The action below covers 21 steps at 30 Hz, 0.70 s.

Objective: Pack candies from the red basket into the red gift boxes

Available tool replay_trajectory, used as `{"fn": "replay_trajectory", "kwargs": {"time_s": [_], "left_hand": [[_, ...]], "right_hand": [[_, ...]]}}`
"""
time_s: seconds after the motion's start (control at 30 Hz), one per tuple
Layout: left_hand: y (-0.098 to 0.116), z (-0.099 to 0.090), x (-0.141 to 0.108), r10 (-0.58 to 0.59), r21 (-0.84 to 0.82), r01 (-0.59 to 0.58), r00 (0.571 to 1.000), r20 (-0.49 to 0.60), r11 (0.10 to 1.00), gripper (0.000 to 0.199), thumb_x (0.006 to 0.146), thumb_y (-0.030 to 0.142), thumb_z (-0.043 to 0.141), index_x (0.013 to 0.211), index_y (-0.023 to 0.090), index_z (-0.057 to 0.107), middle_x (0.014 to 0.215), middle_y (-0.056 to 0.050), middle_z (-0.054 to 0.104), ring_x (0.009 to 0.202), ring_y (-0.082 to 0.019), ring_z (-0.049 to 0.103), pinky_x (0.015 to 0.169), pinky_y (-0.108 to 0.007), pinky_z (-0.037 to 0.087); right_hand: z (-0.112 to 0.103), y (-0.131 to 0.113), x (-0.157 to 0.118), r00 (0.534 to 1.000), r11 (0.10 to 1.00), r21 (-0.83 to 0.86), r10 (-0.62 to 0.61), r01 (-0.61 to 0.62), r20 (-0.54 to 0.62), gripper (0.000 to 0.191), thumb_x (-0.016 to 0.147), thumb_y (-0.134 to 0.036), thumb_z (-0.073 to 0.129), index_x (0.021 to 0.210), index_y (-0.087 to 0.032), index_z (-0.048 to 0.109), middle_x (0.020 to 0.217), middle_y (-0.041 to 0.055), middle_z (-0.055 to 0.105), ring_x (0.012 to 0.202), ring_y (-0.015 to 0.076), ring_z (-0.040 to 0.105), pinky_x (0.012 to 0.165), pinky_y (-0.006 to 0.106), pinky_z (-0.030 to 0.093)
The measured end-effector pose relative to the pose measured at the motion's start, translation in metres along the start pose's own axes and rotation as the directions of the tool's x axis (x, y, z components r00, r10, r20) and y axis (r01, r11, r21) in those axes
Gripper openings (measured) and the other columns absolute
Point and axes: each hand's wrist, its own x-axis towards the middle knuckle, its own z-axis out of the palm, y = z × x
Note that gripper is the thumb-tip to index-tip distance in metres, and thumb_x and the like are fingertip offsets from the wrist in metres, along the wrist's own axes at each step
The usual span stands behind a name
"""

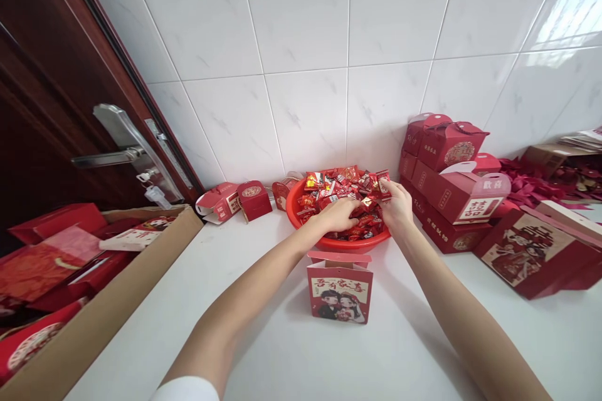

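Note:
A round red basin (329, 243) full of small red-wrapped sweets (336, 188) stands against the tiled wall. My left hand (341, 214) reaches into the sweets near the middle, its fingers curled down among them; what they hold, if anything, is hidden. At the basin's right side, my right hand (397, 203) pinches a red wrapped sweet (383, 183) between thumb and fingers. In front of the basin, between my forearms, a red gift box (339, 291) with a cartoon couple on its face stands upright, its top flaps apart.
Red boxes (451, 194) are stacked right of the basin, with a larger box (531, 250) beside them. Small boxes (254, 200) lie at its left. A cardboard carton (117, 291) of red packaging is far left, below a door handle (117, 153).

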Motion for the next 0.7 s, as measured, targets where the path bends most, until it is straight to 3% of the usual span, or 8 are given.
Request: {"fn": "replay_trajectory", "kwargs": {"time_s": [0.07,0.17,0.3,0.5,0.7], "left_hand": [[0.001,-0.001,0.007,-0.05,0.056,0.051,0.998,-0.025,0.997,0.044,0.082,0.018,0.066,0.125,0.016,0.065,0.135,-0.017,0.062,0.124,-0.035,0.059,0.1,-0.041,0.048],[0.002,-0.002,0.017,-0.107,0.106,0.11,0.994,-0.034,0.988,0.038,0.077,0.025,0.074,0.114,0.016,0.071,0.127,-0.017,0.064,0.111,-0.037,0.065,0.093,-0.041,0.051],[0.0,-0.003,0.022,-0.154,0.116,0.162,0.986,-0.069,0.98,0.012,0.084,0.021,0.065,0.09,0.019,0.076,0.113,-0.012,0.07,0.098,-0.029,0.068,0.085,-0.034,0.051],[-0.008,-0.009,0.016,-0.23,0.035,0.237,0.964,-0.136,0.971,0.02,0.09,0.017,0.056,0.08,0.019,0.073,0.082,-0.007,0.072,0.087,-0.024,0.068,0.079,-0.031,0.05],[-0.01,-0.008,0.015,-0.264,-0.107,0.244,0.925,-0.274,0.964,0.019,0.087,0.013,0.055,0.071,0.016,0.065,0.097,-0.014,0.071,0.098,-0.027,0.066,0.09,-0.037,0.049]], "right_hand": [[0.0,0.0,0.0,1.0,1.0,0.01,-0.007,0.007,-0.016,0.031,0.052,-0.031,0.082,0.068,-0.022,0.056,0.063,-0.0047,0.063,0.06,0.0145,0.062,0.052,0.026,0.049],[0.001,0.0,-0.001,1.0,1.0,0.024,-0.005,0.006,-0.029,0.028,0.052,-0.029,0.08,0.067,-0.021,0.057,0.065,-0.0041,0.065,0.062,0.0138,0.062,0.052,0.025,0.048],[0.002,-0.002,-0.004,0.999,0.999,0.035,0.007,-0.006,-0.037,0.026,0.053,-0.027,0.079,0.066,-0.021,0.058,0.065,-0.0044,0.065,0.062,0.0137,0.062,0.054,0.025,0.048],[0.003,-0.005,-0.006,0.999,0.999,0.044,0.022,-0.021,-0.032,0.022,0.054,-0.024,0.078,0.065,-0.021,0.059,0.062,-0.0056,0.063,0.06,0.0123,0.059,0.053,0.025,0.048],[0.002,-0.005,-0.006,0.999,0.998,0.05,0.032,-0.03,-0.031,0.021,0.054,-0.023,0.079,0.063,-0.021,0.06,0.061,-0.0054,0.062,0.06,0.0129,0.058,0.053,0.024,0.047]]}}
